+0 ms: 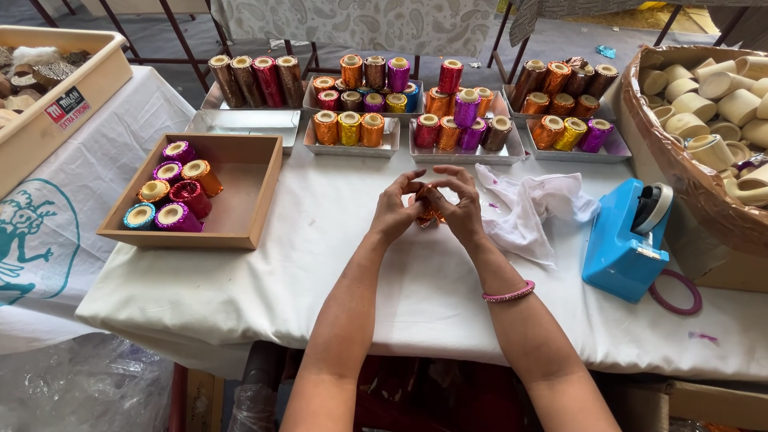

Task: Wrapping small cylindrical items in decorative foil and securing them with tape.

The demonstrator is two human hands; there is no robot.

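Observation:
My left hand (395, 211) and my right hand (458, 206) meet over the middle of the white-clothed table (336, 264). Both pinch one small orange foil-wrapped spool (428, 210), mostly hidden between the fingers. A pink bangle (509, 294) circles my right wrist. To the left, a wooden tray (254, 192) holds several foil-wrapped spools (172, 196) in purple, orange, red and blue. Metal trays (352, 148) at the back carry several more shiny spools in many colours.
A crumpled white cloth (528, 210) lies right of my hands. A blue tape dispenser (628, 240) and a purple ring (676, 293) sit at the right. A woven basket (680, 172) holds bare pale spools. A beige bin (56, 104) stands far left.

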